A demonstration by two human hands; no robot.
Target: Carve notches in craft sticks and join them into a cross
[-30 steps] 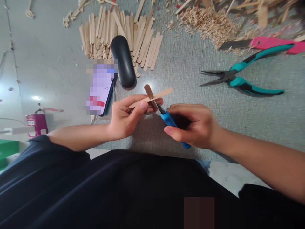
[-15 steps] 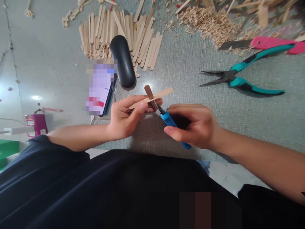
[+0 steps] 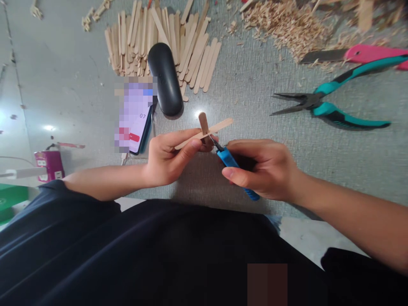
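Note:
Two flat wooden craft sticks [image 3: 221, 125] cross each other in an X, pinched between the thumb and fingers of my left hand [image 3: 174, 155]. My right hand [image 3: 263, 168] is wrapped around the blue handle of a small craft knife [image 3: 230, 158]. Its dark, narrow tip meets the sticks close to where they cross. Part of the lower end of the upright stick is hidden by the fingers of my left hand.
Beyond my hands lie a pile of craft sticks [image 3: 197, 63], a black glasses case [image 3: 165, 80] and a lit phone [image 3: 137, 114]. Teal needle-nose pliers [image 3: 321, 100], a pink-handled knife [image 3: 366, 54] and wood shavings [image 3: 283, 25] lie right. A purple power block [image 3: 49, 163] is left.
The crossed sticks and the knife tip have shifted slightly right in view, and the upright stick leans a little less. Both hands keep their grips.

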